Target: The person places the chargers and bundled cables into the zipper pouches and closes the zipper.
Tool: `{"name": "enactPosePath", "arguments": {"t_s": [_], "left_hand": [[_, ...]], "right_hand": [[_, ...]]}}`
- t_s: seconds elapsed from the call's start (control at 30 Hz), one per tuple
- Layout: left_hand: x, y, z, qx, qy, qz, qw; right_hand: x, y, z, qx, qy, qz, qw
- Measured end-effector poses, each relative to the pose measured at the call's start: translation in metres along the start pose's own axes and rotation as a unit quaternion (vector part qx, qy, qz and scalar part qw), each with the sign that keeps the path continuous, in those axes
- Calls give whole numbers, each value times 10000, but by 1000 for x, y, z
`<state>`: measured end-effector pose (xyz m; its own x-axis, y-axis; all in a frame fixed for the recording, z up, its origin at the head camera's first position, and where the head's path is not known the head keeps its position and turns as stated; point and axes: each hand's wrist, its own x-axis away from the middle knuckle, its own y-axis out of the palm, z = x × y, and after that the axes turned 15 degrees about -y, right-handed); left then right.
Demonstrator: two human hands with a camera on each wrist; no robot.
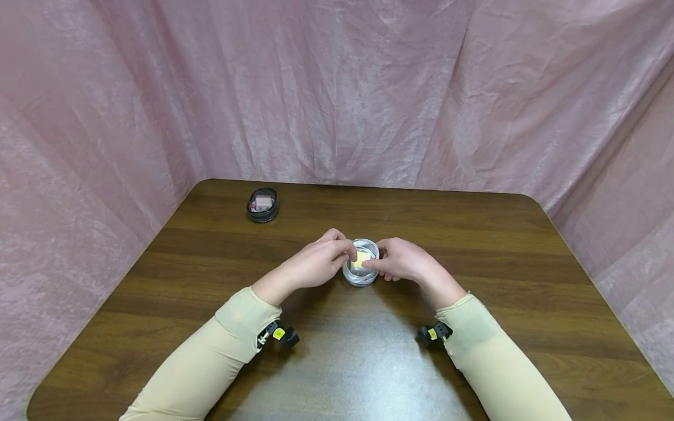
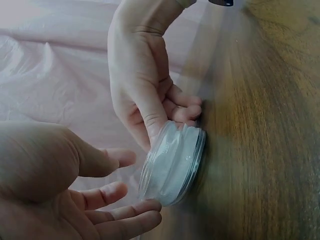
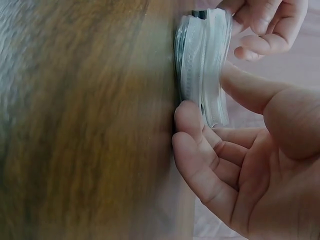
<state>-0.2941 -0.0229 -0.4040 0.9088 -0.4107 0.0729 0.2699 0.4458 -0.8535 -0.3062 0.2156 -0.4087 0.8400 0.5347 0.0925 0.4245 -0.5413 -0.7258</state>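
A small round clear case (image 1: pixel 361 280) with a white zippered side lies on the table between both hands, and something pale yellow (image 1: pixel 361 259) shows inside it. The right hand (image 1: pixel 404 259) grips its right side, thumb over the upper rim and fingers along the side wall. At the left side is the left hand (image 1: pixel 322 260); in the left wrist view its fingertips (image 2: pixel 150 205) touch the edge of the case, while its thumb stands apart from it. In the right wrist view the zipper band of the case (image 3: pixel 202 65) faces the camera.
A similar round case with a black side (image 1: pixel 262 216) stands at the back left of the wooden table (image 1: pixel 474 234), a white block-shaped item inside. Pink curtains (image 1: pixel 337 88) hang behind the table and at its sides.
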Motion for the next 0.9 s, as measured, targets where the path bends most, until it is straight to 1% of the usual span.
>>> {"name": "enactPosePath", "arguments": {"t_s": [0.13,0.3,0.43,0.53,0.63,0.77,0.9], "left_hand": [[1,-1,1,141,68,-27,9999],[1,-2,2,349,111,-30,9993],[2,-1,3,456,130,-89,9988],[2,-1,3,484,117,-143,9987],[2,-1,3,502,72,-143,9986],[2,-1,2,540,-15,-171,9984],[0,-1,0,829,-70,-128,9965]], "right_hand": [[0,-1,3,-320,-93,-43,9994],[0,-2,5,-329,-64,-73,9994],[1,-3,6,-381,30,32,9993],[2,-2,6,-566,44,170,9982],[2,0,6,-887,-45,287,9956],[1,2,9,-1270,-186,325,9912],[1,0,11,-1380,-311,367,9893]]}}
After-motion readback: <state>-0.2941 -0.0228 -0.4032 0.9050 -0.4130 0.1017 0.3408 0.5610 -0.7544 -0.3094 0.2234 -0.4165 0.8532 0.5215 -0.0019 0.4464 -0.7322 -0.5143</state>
